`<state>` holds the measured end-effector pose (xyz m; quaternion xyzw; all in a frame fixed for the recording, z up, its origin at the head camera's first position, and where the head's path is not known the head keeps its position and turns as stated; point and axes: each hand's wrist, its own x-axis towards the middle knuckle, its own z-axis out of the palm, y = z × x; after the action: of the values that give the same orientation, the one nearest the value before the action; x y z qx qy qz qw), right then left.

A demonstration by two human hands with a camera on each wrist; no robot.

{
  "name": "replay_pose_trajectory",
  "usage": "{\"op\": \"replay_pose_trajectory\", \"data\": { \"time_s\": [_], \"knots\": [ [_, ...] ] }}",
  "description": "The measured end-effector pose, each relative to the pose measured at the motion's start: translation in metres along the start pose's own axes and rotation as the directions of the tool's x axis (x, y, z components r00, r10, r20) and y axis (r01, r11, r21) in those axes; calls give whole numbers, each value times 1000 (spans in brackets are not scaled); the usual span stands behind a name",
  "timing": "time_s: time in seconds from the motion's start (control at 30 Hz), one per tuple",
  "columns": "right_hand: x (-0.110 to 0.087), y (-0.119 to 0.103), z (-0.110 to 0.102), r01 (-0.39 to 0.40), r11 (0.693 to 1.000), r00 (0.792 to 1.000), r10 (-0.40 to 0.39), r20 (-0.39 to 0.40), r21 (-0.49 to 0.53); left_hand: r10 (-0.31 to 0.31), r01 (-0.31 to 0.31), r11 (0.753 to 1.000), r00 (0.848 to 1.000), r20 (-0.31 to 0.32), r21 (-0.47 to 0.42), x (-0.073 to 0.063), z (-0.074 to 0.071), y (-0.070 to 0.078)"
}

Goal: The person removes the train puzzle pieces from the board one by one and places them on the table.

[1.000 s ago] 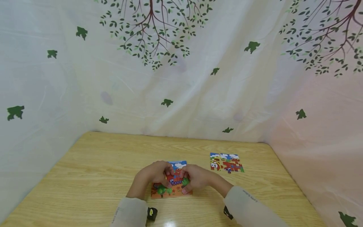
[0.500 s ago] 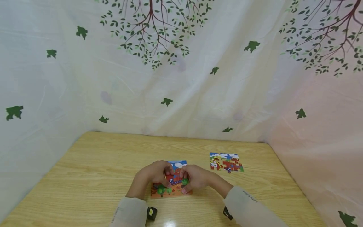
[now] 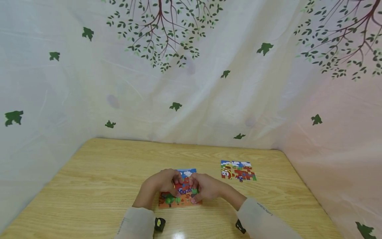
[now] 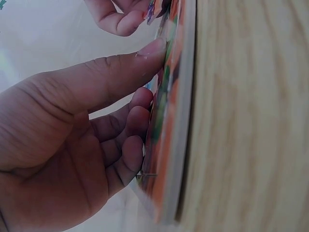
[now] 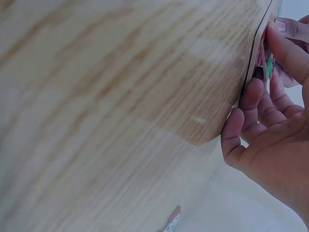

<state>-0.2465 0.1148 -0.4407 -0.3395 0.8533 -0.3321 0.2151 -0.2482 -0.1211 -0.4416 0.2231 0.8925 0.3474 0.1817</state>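
Note:
A jigsaw puzzle (image 3: 170, 203) with a picture of clouds, red buildings and green trees lies flat on the table, partly hidden under both hands. My left hand (image 3: 162, 182) rests over its left side, thumb and fingertips touching the picture. In the left wrist view the left thumb (image 4: 120, 70) presses on the surface beside the bent fingers. My right hand (image 3: 209, 187) is at the puzzle's right edge and pinches a puzzle piece (image 5: 269, 68) with green on it. That piece (image 4: 151, 13) stands tilted up from the board in the left wrist view.
Several loosely joined puzzle pieces (image 3: 244, 173), with a red smiling face and clouds, lie further back on the right of the wooden table (image 3: 113, 166). A pale curtain (image 3: 197, 126) printed with leaves hangs behind the table's far edge.
The piece under my right fingers has tilted up a little, and a seam beside it now shows in the picture. My left hand has stayed in place.

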Motion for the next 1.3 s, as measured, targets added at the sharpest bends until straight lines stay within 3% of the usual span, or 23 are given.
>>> {"op": "replay_pose_trajectory", "data": {
  "time_s": [0.43, 0.8, 1.0, 1.3],
  "knots": [
    [-4, 4, 2, 51, 998, 996, -48, -78, 41, 18, -18, 1000, 1000, 7, -10, -1, -1, 1],
    [-10, 8, -7, 159, 982, 982, -146, -123, 105, 11, -11, 1000, 1000, 25, -15, -2, -2, 2],
    [-18, 14, -15, 149, 977, 979, -124, -164, 153, 10, -10, 1000, 999, 30, -17, -1, -2, 1],
    [-40, 27, -32, 56, 976, 965, 1, -261, 211, 19, -18, 999, 999, 48, -34, 1, -2, 0]
  ]
}}
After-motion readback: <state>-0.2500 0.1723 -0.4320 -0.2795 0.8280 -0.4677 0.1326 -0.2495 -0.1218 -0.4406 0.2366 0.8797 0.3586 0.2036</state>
